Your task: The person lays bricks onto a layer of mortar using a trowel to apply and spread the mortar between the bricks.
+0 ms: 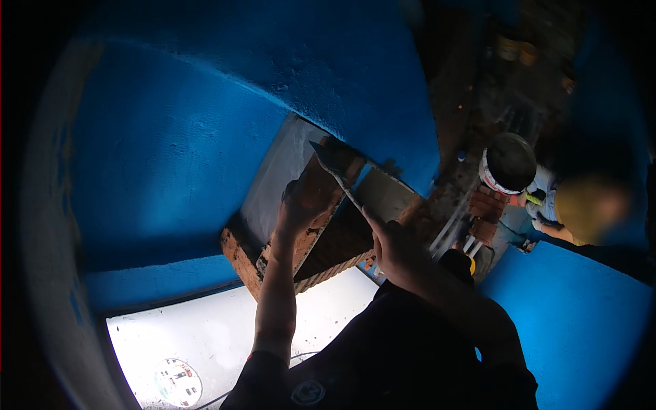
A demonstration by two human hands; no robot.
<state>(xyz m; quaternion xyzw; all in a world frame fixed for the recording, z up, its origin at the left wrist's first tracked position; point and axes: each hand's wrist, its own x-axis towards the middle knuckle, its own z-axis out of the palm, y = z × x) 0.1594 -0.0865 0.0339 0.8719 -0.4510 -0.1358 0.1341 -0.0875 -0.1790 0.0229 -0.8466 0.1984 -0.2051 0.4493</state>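
My left hand (295,215) is wrapped round the side of a flat reddish-brown clay slab (326,195), which stands tilted on a small brick structure (239,256) against the blue wall. In my right hand (393,249) is a trowel (330,166), gripped by its handle with one finger stretched along it. The trowel's blade lies by the slab's upper end; whether mortar is on it I cannot tell. A smooth grey panel (277,171) forms the structure's left side, beside my left hand. Right of the slab, another grey panel (386,195) borders a dark hollow.
Blue walls (157,150) rise left and ahead, with a bright white surface (219,328) below. At right, a person in a light top (544,181) is beside a bucket (486,171) of dark grey material and stacked red bricks (486,212). White pipes (447,229) lie nearby.
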